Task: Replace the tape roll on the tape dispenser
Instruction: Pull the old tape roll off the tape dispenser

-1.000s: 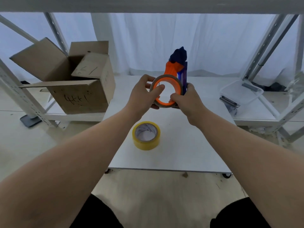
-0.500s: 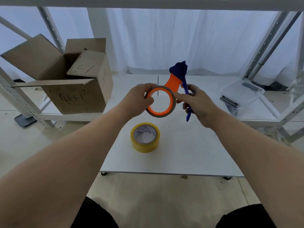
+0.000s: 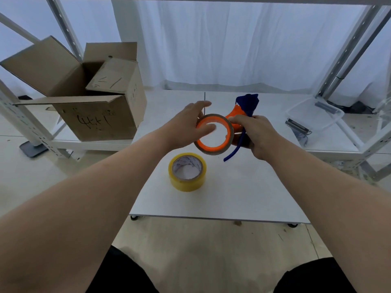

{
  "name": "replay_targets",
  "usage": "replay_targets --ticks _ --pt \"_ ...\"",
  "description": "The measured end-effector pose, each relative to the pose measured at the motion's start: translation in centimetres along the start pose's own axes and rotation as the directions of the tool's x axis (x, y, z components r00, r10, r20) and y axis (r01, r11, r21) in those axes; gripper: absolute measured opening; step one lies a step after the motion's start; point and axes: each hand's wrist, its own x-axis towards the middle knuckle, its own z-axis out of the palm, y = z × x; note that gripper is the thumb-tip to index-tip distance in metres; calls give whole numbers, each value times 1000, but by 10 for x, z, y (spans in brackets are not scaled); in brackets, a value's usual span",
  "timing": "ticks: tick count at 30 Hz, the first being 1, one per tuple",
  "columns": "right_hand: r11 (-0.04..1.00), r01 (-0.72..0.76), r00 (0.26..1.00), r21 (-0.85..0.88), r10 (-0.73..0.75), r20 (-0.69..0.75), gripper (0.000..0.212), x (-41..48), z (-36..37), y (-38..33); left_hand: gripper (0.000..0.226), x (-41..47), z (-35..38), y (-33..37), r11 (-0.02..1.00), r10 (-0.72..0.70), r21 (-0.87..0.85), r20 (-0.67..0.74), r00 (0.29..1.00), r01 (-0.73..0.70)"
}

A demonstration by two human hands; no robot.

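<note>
Above the table [image 3: 243,197], both hands' grip holds the dispenser [image 3: 239,119], yellow roll [image 3: 187,171] below.

The tape dispenser [image 3: 240,115] looks like smooth orange and blue plastic. Beside it, the yellow tape roll [image 3: 187,171] is glossy on the matt white table [image 3: 243,191]. The box [image 3: 99,115] is rough brown cardboard.
</note>
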Motion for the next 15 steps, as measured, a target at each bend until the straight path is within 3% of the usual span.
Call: replay_targets --ticks 3,5,12,15 --pt "998 -25 997 64 30 -69 25 2 1 3 98 0 2 7 988 30 150 90 996 -44" --pt "999 -14 997 45 18 -74 40 3 3 5 107 -1 5 13 952 67 288 126 990 -101" --pt "999 -9 999 -31 8 -53 51 5 0 6 113 -1 5 12 907 59 384 288 956 -172" --pt "1000 -4 999 -14 3 -43 53 4 -1 6 114 -3 6 7 897 92 402 235 968 -183"
